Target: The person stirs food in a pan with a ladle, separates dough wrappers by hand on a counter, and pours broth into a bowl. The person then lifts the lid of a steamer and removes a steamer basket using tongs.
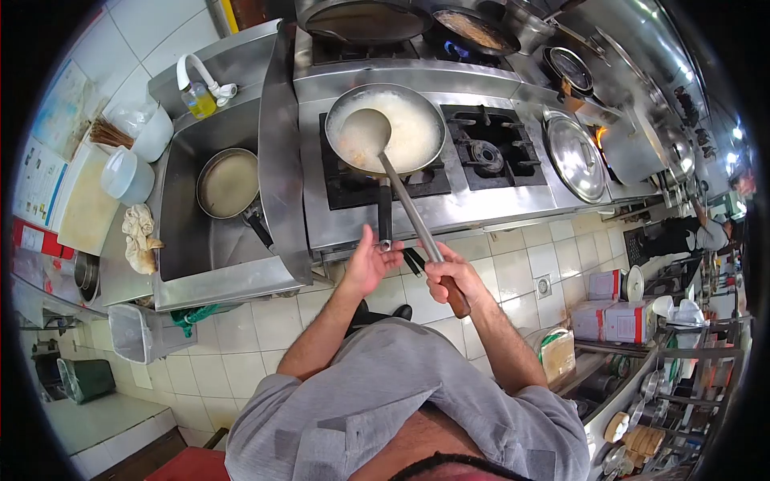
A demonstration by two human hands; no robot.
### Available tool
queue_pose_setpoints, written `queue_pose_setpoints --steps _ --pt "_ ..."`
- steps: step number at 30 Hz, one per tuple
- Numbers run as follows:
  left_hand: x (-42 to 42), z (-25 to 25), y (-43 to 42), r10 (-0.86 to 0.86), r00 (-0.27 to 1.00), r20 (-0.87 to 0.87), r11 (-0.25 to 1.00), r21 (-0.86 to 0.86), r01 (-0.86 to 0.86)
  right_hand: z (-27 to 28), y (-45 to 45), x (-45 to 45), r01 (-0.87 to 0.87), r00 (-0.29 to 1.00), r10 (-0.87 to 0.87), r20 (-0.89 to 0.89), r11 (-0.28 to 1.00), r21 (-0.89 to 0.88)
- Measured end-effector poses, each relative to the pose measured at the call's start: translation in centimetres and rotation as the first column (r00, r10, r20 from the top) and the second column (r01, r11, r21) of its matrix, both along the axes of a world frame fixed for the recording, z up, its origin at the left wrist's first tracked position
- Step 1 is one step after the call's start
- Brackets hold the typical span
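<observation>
My right hand [455,280] is wrapped around the wooden grip of a long metal ladle [411,204]. Its round head rests in the frying pan [439,152], toward the left, amid pale, bubbling contents. The pan sits on the front left burner, with its black handle [385,210] pointing toward me. My left hand [374,263] is close to the handle's end, thumb raised and fingers apart; it does not appear to grip it.
To the left, a steel sink [233,252] holds another pan [228,183]. Right of my pan are a bare burner [487,154] and a large lid [576,156]. Pans on the back burners include one over a blue flame [475,32]. Further right, a tall pot [634,148] stands near a flame.
</observation>
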State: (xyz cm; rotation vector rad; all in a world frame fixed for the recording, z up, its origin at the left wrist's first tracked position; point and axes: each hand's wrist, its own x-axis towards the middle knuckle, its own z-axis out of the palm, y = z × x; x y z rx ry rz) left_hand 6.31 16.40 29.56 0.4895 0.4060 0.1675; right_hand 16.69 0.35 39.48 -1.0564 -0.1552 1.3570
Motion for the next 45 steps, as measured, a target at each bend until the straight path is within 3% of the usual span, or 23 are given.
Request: queue_pose_setpoints --steps 1,2,4,6,7,8,10,15,16,17,19,20,22,25,28,30,32,37,39,41,44,45 --pt "0.6 0.4 0.3 0.036 0.999 -0.019 0.999 -0.024 -0.037 -0.1 0.1 0.2 -0.007 1.0 0.007 0.003 1.0 0.0" --pt "1.1 0.1 0.5 0.044 0.999 -0.017 0.999 -0.025 -0.044 -0.2 0.0 0.5 -0.037 0.993 0.043 0.114 0.998 -0.053" --pt "2.0 -0.8 0.6 -0.058 0.988 -0.142 0.99 0.119 0.075 -0.9 -0.2 1.1 -0.062 0.97 0.086 0.226 0.992 -0.109" --pt "2.3 0.1 0.2 -0.02 0.983 -0.182 0.992 0.122 0.043 -1.3 -0.2 1.9 -0.038 0.773 0.177 0.609 0.972 -0.234" --pt "2.3 0.1 0.3 -0.04 0.985 -0.171 0.98 0.186 0.072 -0.8 -0.4 2.6 -0.052 0.68 0.244 0.692 0.957 -0.286" --pt "2.3 0.0 0.3 -0.059 0.985 -0.16 0.964 0.248 0.098 -0.7 -0.5 3.2 -0.055 0.675 0.247 0.696 0.957 -0.286" --pt "2.2 0.1 0.4 -0.059 0.983 -0.173 0.955 0.276 0.106 -0.9 -0.6 4.3 0.144 0.257 0.385 0.886 0.891 -0.429" --pt "2.2 -0.4 0.6 -0.093 0.978 -0.188 0.915 0.37 0.158 -3.1 0.4 7.9 0.247 0.058 0.4 0.915 0.882 -0.401" --pt "2.2 -0.5 0.6 -0.091 0.978 -0.188 0.915 0.372 0.157 -3.7 0.7 8.2 0.245 0.057 0.398 0.915 0.883 -0.4" --pt "2.2 -0.6 0.7 -0.09 0.978 -0.186 0.912 0.379 0.156 -4.0 1.4 8.0 0.196 0.322 0.287 0.902 0.912 -0.36" --pt "2.3 -0.4 0.6 -0.09 0.979 -0.185 0.908 0.388 0.157 -4.4 2.4 7.4 0.142 0.746 0.026 0.665 0.97 -0.197" --pt "2.3 -0.2 0.6 -0.073 0.974 -0.212 0.907 0.392 0.153 -3.6 3.0 6.7 0.143 0.747 0.024 0.664 0.97 -0.196" --pt "2.2 -0.2 0.4 -0.059 0.968 -0.244 0.905 0.397 0.155 -1.4 4.0 5.1 0.167 0.954 -0.138 0.265 0.982 -0.091" --pt "1.9 -0.4 0.1 -0.012 0.972 -0.234 0.916 0.387 0.104 -0.2 4.4 4.3 0.123 0.987 -0.115 0.112 0.99 -0.063" --pt "0.6 -1.8 -0.3 -0.071 0.993 -0.097 0.96 0.263 0.095 0.7 4.4 3.6 0.101 0.995 -0.102 -0.016 0.993 -0.058" --pt "-0.5 -3.3 -0.3 -0.188 0.982 0.024 0.972 0.15 0.183 1.2 4.2 3.0 0.09 0.993 -0.095 -0.072 0.994 -0.066" --pt "-2.0 -5.1 -0.4 -0.212 0.976 0.047 0.963 0.179 0.2 1.7 3.9 2.3 0.101 0.979 -0.113 -0.171 0.992 -0.078" --pt "-7.1 -14.9 0.3 -0.161 0.915 -0.371 0.966 0.133 0.224 1.2 2.5 2.4 0.066 0.947 -0.03 -0.321 0.993 0.101" --pt "-10.5 -17.9 0.3 0.002 0.817 -0.576 0.927 0.308 0.214 1.0 2.0 2.2 0.075 0.938 -0.026 -0.345 0.989 0.13" --pt "-15.6 -22.8 1.3 0.043 0.734 -0.678 0.73 0.523 0.44 0.7 1.6 1.8 0.077 0.918 0.012 -0.397 0.975 0.207" --pt "-23.5 -30.1 1.8 0.12 0.464 -0.878 0.431 0.467 0.772 -0.1 1.1 1.1 0.093 0.96 -0.052 -0.274 0.986 0.142" --pt "-25.9 -33.4 1.8 0.161 0.426 -0.89 0.419 0.452 0.787 -0.2 0.9 0.9 0.095 0.96 -0.053 -0.273 0.985 0.141"
